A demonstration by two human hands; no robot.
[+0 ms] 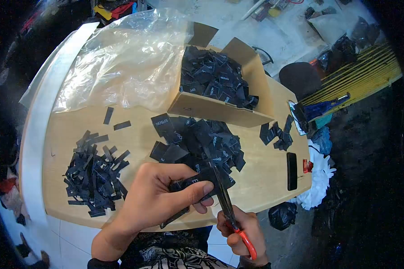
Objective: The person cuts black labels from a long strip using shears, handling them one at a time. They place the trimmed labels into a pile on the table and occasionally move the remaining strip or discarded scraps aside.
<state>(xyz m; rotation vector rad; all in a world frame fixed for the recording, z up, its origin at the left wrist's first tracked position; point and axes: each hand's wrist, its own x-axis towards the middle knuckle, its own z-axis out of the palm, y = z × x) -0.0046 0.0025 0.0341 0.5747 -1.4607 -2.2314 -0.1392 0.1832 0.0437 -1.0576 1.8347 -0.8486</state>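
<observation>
My left hand (168, 195) pinches a black fabric piece (193, 180) with pale lettering between thumb and fingers, above the near part of the table. My right hand (242, 231) is wrapped round the red handles of a pair of scissors (226, 206). The scissor blades point up and away, at the right end of the held piece. Just beyond both hands lies a heap of black pieces (202, 139), some marked EPSON. To the left is a pile of narrow black strips (94, 175).
An open cardboard box (220, 107) full of black pieces stands behind the heap. Clear plastic sheeting (121, 67) covers the back left. At the right lie several black pieces (278, 134), a black phone-like object (292, 171) and a small red item (307, 166).
</observation>
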